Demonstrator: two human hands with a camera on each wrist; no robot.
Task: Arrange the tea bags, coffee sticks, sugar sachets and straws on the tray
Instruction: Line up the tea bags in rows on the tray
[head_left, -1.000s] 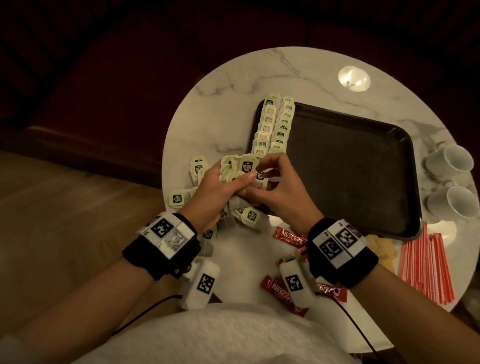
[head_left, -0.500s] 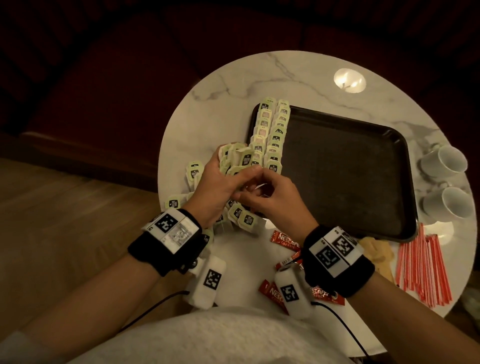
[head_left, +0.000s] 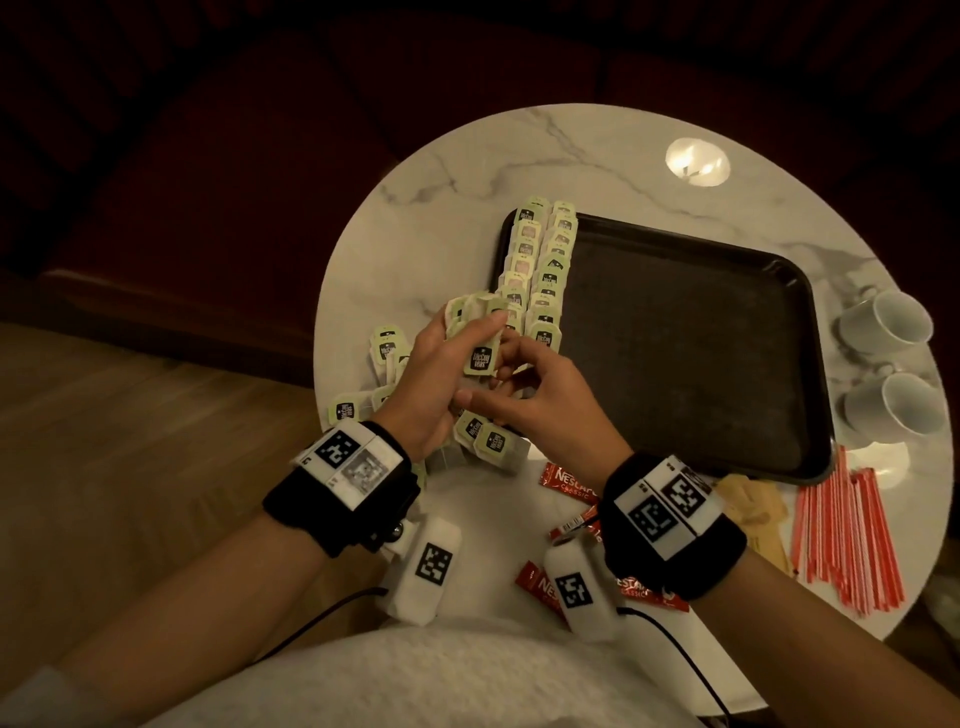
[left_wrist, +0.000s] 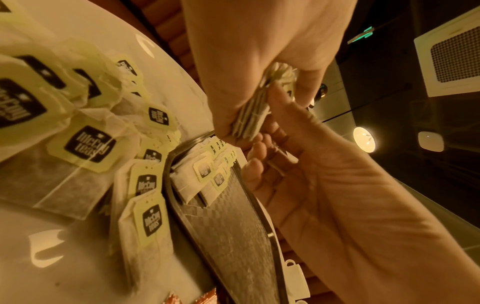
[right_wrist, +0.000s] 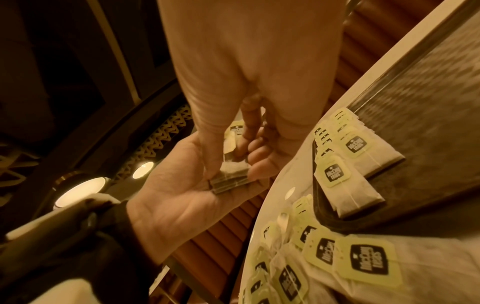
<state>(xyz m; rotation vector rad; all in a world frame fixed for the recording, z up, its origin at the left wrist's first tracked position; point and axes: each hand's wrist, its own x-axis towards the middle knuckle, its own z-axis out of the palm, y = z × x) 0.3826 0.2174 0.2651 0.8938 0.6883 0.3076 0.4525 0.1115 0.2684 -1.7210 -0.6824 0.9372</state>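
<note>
My left hand (head_left: 452, 358) grips a small stack of tea bags (head_left: 480, 353) with pale green tags, held above the table's left side by the tray's near-left corner. My right hand (head_left: 511, 364) meets it from the right. Its thumb and fingers pinch the same stack (right_wrist: 230, 181) in the right wrist view. Two rows of tea bags (head_left: 543, 270) lie along the left side of the black tray (head_left: 701, 338). Loose tea bags (head_left: 387, 348) lie on the marble table. Red coffee sticks (head_left: 566, 480), brown sugar sachets (head_left: 753, 514) and red straws (head_left: 852, 535) lie near the front edge.
Two white cups (head_left: 883, 322) stand at the table's right edge, beside the tray. A bright light reflection (head_left: 696, 161) shows on the marble table (head_left: 467, 171) behind the tray. More loose tea bags (left_wrist: 88, 148) lie under my left wrist. Dark seating lies beyond the table.
Both hands stay together at the tea bag stack near the tray's near-left corner. The stack has turned so that one dark tag faces the head camera.
</note>
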